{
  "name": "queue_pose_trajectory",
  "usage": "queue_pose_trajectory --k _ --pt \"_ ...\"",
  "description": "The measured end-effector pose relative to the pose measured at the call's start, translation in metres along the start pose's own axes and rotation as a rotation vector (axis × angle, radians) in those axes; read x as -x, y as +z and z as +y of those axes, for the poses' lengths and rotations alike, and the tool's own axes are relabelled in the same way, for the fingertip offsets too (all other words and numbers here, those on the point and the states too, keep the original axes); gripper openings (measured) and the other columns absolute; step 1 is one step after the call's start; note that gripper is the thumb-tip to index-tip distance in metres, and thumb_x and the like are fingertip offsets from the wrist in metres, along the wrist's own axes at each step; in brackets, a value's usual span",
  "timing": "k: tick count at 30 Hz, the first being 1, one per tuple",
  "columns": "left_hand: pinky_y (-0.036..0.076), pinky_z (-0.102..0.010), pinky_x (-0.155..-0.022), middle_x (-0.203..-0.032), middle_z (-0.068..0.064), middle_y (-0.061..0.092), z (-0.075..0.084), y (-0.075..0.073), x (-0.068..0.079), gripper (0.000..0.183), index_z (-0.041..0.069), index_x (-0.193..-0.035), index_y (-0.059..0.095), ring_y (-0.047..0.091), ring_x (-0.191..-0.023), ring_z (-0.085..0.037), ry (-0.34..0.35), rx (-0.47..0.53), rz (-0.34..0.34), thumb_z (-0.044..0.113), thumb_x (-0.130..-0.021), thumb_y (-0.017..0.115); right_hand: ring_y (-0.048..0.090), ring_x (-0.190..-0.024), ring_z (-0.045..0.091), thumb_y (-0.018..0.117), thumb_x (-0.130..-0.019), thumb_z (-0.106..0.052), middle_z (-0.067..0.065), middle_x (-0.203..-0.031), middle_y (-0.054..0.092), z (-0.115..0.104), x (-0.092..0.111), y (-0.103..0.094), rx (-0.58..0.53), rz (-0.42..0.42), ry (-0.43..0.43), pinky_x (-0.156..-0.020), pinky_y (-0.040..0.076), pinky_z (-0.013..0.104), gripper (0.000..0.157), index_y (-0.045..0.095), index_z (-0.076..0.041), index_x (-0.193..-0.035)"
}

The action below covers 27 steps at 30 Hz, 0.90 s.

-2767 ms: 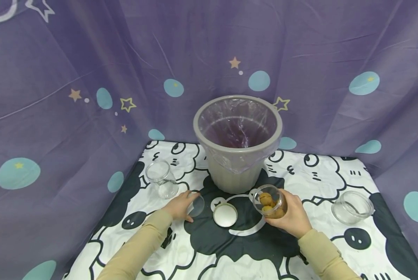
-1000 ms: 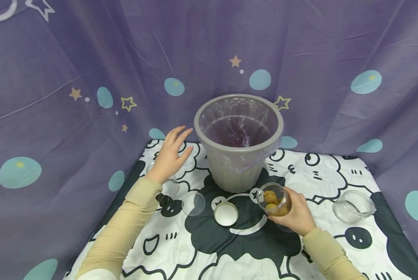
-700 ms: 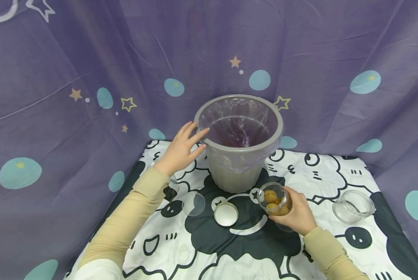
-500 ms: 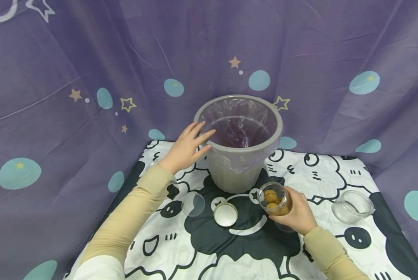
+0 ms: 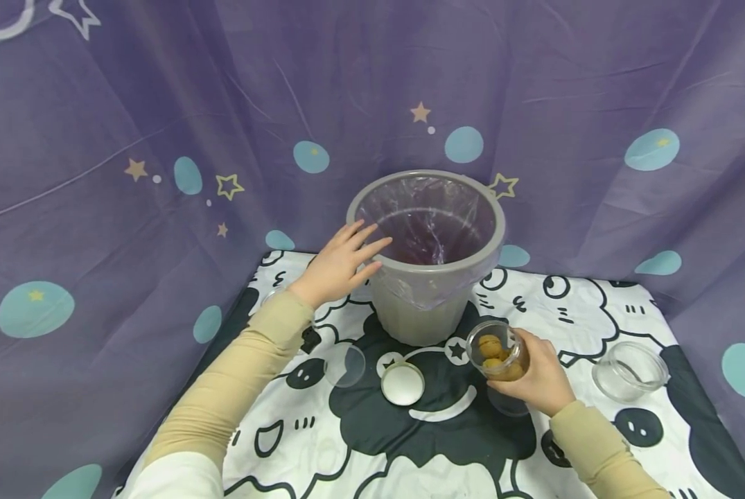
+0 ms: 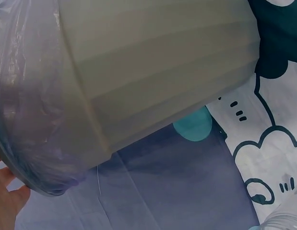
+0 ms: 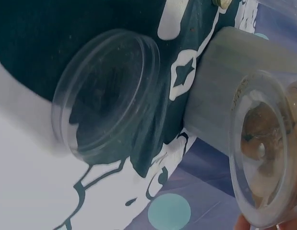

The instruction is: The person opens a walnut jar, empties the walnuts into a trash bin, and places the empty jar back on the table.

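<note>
My right hand (image 5: 543, 374) grips a clear jar (image 5: 514, 360) with several walnuts (image 5: 491, 346) in it, tilted a little above the cloth. Its round base shows in the right wrist view, and below it on the cloth lies a clear round lid (image 7: 107, 96). At the left side of the grey trash bin (image 5: 418, 312), my left hand (image 5: 341, 267) has its fingers spread over the rim, and nothing shows in its grasp. A thin plastic liner (image 5: 416, 201) covers the bin's inside and hangs over the rim.
A white round lid (image 5: 403, 384) lies in front of the bin, with another clear lid (image 5: 345, 365) to its left. An uncovered clear jar (image 5: 630, 374) stands at the right. My left forearm mostly hides another jar. Purple curtain (image 5: 222, 104) hangs behind the patterned cloth (image 5: 428, 478).
My left hand has left the clear lid at left and risen to the bin's rim, edging further right over it. My right hand has moved the walnut jar slightly right.
</note>
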<state>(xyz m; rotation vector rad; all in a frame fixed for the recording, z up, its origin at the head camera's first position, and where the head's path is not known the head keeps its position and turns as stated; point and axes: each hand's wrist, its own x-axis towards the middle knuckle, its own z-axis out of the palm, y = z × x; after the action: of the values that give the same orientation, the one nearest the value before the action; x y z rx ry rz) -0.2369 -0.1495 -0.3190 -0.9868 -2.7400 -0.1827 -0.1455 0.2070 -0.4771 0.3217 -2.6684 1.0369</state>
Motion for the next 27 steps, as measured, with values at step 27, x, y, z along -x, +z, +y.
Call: queue_pose_trajectory --k 27 --pt "0.014 -0.050 -0.118 -0.147 -0.015 0.039 0.001 0.000 0.000 0.049 0.020 -0.146 0.039 0.026 -0.142 -0.033 0.007 -0.013 0.013 0.038 -0.100 0.043 0.045 -0.092 0.040 0.093 -0.044 -0.017 0.022 -0.105 0.060 -0.019 -0.055 -0.101 0.110 0.173 -0.164 -0.076 0.032 0.045 0.088 0.054 0.002 -0.121"
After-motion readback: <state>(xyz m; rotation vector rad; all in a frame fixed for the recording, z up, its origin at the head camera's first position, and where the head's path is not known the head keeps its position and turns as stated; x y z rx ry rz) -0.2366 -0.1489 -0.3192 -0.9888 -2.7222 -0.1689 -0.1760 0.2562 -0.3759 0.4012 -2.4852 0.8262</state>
